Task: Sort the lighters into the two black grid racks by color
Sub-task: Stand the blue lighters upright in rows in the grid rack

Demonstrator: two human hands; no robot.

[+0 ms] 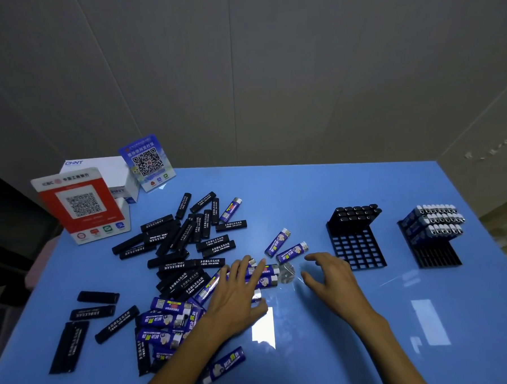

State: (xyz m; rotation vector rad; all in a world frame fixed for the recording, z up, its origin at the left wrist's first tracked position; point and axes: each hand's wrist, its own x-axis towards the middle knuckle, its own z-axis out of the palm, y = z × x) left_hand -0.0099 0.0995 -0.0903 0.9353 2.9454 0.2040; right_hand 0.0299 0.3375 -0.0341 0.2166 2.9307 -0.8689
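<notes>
Grey wall panels stand behind a blue table (370, 317) that carries all items.

Far left, rear: a red QR stand (81, 205), a white box (110, 170) behind it, and a blue QR stand (147, 162) beside the box.

Left front: four black lighters lie apart from the rest, near the table edge. Left of centre: a heap of black lighters (178, 245) lying flat, crossed over one another. One blue lighter sits at the heap's rear right edge. Nearer the front edge, a cluster of blue lighters (165, 322) lies partly under the left forearm.

Centre: left hand (237, 295) lies palm down with fingers straight and spread, pressing on several blue lighters; it grips none. Two more blue lighters lie just beyond the fingertips.

Right hand (328, 279) hovers palm down over the table, fingers loosely curved, holding nothing.

Right: first rack (356, 245) holds black lighters in its rear rows; front cells are unfilled. Far right: second rack (434, 238) holds blue lighters in its rear rows, white caps showing; front cells are unfilled.
</notes>
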